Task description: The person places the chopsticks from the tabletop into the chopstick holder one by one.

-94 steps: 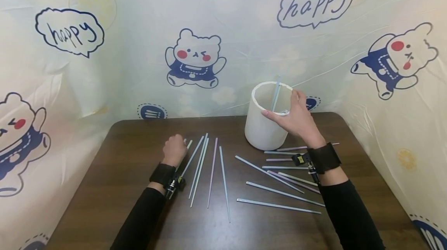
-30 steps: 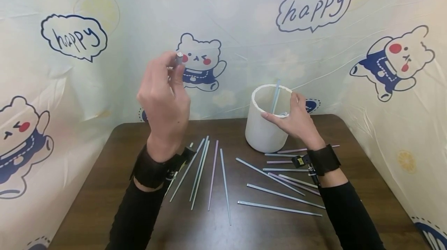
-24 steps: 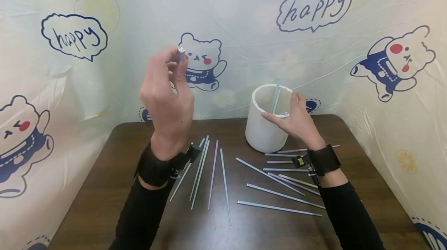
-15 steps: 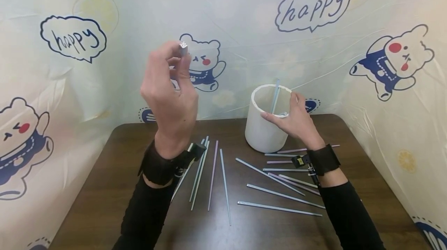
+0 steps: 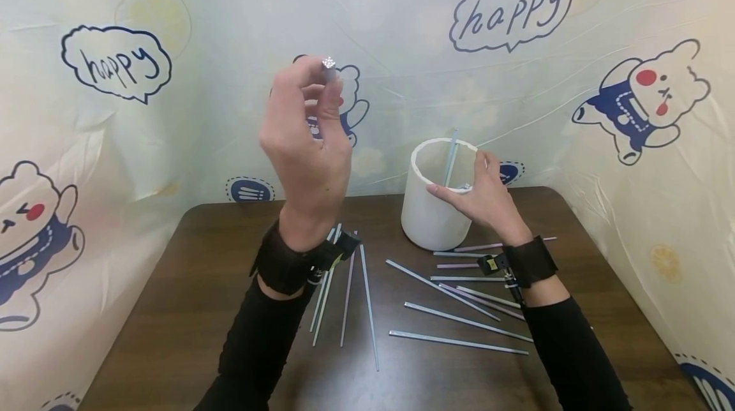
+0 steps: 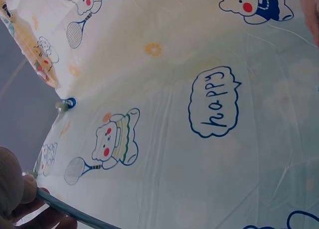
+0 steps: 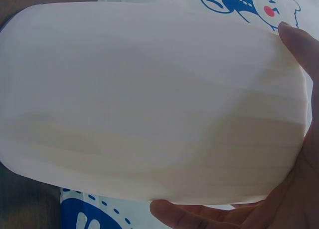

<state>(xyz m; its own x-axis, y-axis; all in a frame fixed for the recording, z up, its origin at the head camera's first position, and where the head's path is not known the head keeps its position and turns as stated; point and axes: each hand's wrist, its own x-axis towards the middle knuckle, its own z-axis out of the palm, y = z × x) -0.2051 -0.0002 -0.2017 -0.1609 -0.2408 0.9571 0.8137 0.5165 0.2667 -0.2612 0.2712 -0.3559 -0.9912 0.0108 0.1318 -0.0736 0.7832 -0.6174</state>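
Raised high above the table, my left hand pinches a slim blue-grey stick between thumb and fingers. In the head view this stick points nearly at the camera, so only its shiny silvery end shows. My right hand grips the rim of a white tapered container, thumb on the near side and fingers at the right. The right wrist view shows the container's smooth wall filling most of the picture. Inside the container, a pale blue stick leans upright, rising past the rim.
Several pale blue, green and purple sticks lie left of centre on the dark wooden table, partly behind the left wrist. More sticks lie below the container and under the right forearm. A printed curtain stands behind the table.
My left hand has risen from the sticks on the left of the table with one stick, then drifted right and slightly up. The right hand and container have stayed in place.
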